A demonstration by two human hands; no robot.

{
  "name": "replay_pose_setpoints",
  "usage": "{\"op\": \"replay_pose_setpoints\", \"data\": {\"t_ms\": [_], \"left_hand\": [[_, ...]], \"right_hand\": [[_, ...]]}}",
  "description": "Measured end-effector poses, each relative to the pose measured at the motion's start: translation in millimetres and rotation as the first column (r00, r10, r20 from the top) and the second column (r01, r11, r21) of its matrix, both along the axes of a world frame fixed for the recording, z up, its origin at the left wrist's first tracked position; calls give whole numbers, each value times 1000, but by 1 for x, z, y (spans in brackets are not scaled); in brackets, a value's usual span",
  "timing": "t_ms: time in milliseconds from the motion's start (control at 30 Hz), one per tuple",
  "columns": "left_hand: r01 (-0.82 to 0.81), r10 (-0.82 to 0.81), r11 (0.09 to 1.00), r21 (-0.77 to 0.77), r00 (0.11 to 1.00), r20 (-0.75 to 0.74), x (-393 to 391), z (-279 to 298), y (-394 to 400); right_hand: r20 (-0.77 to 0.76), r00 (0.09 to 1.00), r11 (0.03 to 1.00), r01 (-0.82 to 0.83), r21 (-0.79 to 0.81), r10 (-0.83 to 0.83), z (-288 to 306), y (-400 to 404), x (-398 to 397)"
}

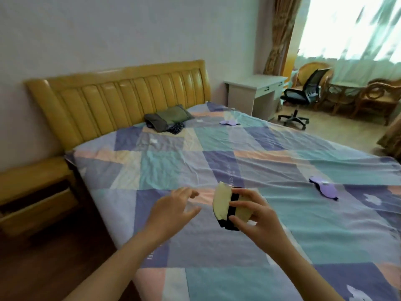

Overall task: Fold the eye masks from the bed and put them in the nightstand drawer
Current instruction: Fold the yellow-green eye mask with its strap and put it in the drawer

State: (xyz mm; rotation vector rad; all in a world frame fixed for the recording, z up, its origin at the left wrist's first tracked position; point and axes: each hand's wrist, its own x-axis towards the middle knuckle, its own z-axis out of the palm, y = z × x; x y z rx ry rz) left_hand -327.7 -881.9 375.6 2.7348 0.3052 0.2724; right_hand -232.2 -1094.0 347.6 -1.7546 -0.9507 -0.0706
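My right hand (255, 216) grips a folded cream-yellow eye mask (223, 204) with a black strap across it, held just above the patchwork bed sheet (282, 213). To its left my left hand (173, 208) hovers with fingers spread and nothing in it. A purple eye mask (324, 187) lies flat on the bed to the right. Another purple eye mask (229, 122) lies far back near the headboard. The wooden nightstand (32, 177) stands at the left of the bed, its drawer (36, 205) pulled open.
A green pillow and dark folded cloth (169, 120) lie by the yellow headboard (121, 96). A white desk (256, 92), black office chair (303, 98) and wicker chairs (377, 98) stand beyond the bed. Dark wood floor (54, 257) runs between bed and nightstand.
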Motion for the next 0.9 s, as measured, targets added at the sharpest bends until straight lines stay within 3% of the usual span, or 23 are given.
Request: {"op": "replay_pose_setpoints", "data": {"t_ms": [200,433,667,900], "left_hand": [[-223,217,973,65,972,85,-105,91,93],[-493,485,868,61,867,110,-267,157,209],[-648,636,742,174,762,123,-401,192,304],[-679,669,712,179,734,116,-438,173,368]], "right_hand": [[153,961,969,-242,53,232,96,122,-50],[298,843,873,-484,54,448,166,287,-147],[356,753,797,-603,37,553,191,422,-242],[305,685,727,-686,-39,662,184,505,-285]]}}
